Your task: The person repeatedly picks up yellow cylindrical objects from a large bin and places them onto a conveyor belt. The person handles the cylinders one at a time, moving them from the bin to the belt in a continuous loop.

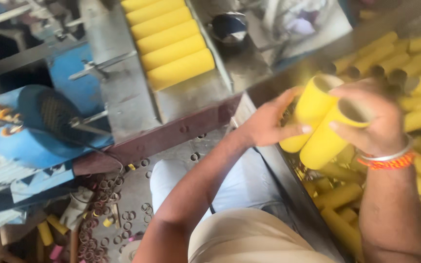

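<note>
Two tilted, touching yellow tubes (pixel 317 122)

Workshop interior: grey concrete floor (pixel 137 192) strewn with small cut cardboard rings (pixel 104 187) and a few loose tube offcuts (pixel 45 233). Grey metal machine bed (pixel 118 92) with a reddish-brown steel rail (pixel 171 136) along its edge, and a blue motor housing (pixel 35 124) at left. Warm, hazy daylight falls from the upper right; far corner dim and cluttered.
</note>
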